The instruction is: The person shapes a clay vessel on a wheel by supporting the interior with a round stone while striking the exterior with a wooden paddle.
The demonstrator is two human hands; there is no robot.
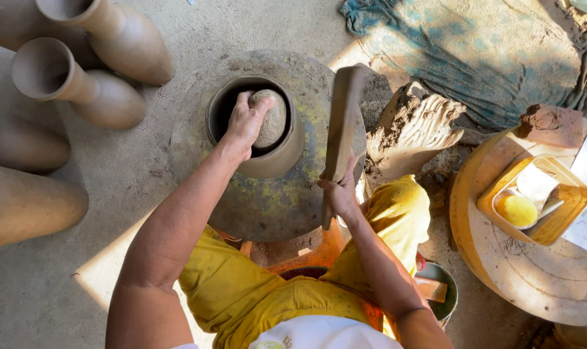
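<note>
A round clay pot (267, 207) with a wide neck sits in front of my knees. My left hand (243, 123) grips a rounded stone (271, 118) at the mouth of the pot, partly inside the neck. My right hand (340, 190) holds a flat wooden paddle (342, 129) by its lower end. The paddle stands upright, edge-on, against the right shoulder of the pot. I wear yellow trousers (267, 291).
Several unfired clay jars (106, 97) lie on their sides at the left on the dirt floor. A lump of wet clay (413, 132) lies right of the pot. A round wooden board (532, 271) carries a yellow tray (568, 207). A blue cloth (474, 58) covers the top right.
</note>
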